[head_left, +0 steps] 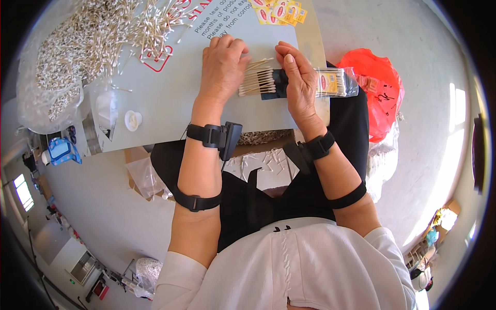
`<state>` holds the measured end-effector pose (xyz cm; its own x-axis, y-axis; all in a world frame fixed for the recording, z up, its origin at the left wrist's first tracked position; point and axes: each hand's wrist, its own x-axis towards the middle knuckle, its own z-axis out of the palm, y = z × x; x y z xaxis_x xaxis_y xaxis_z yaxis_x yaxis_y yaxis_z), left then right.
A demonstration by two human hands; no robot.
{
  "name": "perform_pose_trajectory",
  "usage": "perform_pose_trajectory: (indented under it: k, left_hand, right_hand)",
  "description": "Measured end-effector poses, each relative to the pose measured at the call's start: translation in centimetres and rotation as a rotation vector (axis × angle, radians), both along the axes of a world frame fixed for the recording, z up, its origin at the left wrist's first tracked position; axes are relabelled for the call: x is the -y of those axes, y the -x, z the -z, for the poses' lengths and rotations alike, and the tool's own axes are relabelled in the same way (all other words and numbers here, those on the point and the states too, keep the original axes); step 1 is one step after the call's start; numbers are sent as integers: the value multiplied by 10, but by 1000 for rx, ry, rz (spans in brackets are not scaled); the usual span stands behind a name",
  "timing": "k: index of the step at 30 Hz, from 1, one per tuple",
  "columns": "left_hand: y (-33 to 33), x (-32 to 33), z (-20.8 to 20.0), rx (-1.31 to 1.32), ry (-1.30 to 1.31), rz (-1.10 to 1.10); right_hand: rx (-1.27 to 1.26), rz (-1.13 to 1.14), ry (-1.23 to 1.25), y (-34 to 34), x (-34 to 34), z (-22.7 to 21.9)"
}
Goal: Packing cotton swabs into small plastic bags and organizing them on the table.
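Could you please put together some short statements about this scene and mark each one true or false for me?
1. A row of cotton swabs lies between the left hand and the right hand. True.
2. The right hand is gloved. False: it is bare.
3. A heap of loose swabs sits on the left side of the table. True.
4. The heap of loose swabs is smaller than the row between the hands. False: it is far larger.
5. Yellow labels lie near the far right corner of the table. True.
6. To the right of the table is a green bag. False: it is a red bag.
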<state>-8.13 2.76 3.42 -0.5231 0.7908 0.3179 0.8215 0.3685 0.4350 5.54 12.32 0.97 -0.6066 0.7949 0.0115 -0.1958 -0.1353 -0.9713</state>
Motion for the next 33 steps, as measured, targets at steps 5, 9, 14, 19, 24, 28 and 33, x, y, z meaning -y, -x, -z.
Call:
perform_pose_trajectory:
  k: [5, 9, 14, 19, 24, 28, 33]
  left_hand:
    - [-3, -1, 0, 82, 101, 80]
    - [1, -1, 4, 210, 54, 81]
    - [7, 3, -2, 49, 121, 32]
    - [-5, 8, 5, 179, 9, 62]
    - [-37, 21, 29, 374, -359, -19]
    - [-65, 18, 23, 658, -454, -91]
    - [-66, 11, 29, 822, -779, -225]
  right_hand:
    - [14, -8, -43, 0, -1, 4]
    - [4, -20, -27, -1, -2, 5]
    - [-35, -6, 45, -1, -1, 1]
    - [-95, -6, 52, 3, -1, 4]
    - [-18, -65, -97, 15, 2, 4]
    - [-31, -94, -86, 7, 9, 9]
    - [-66, 38, -152, 8, 4, 8]
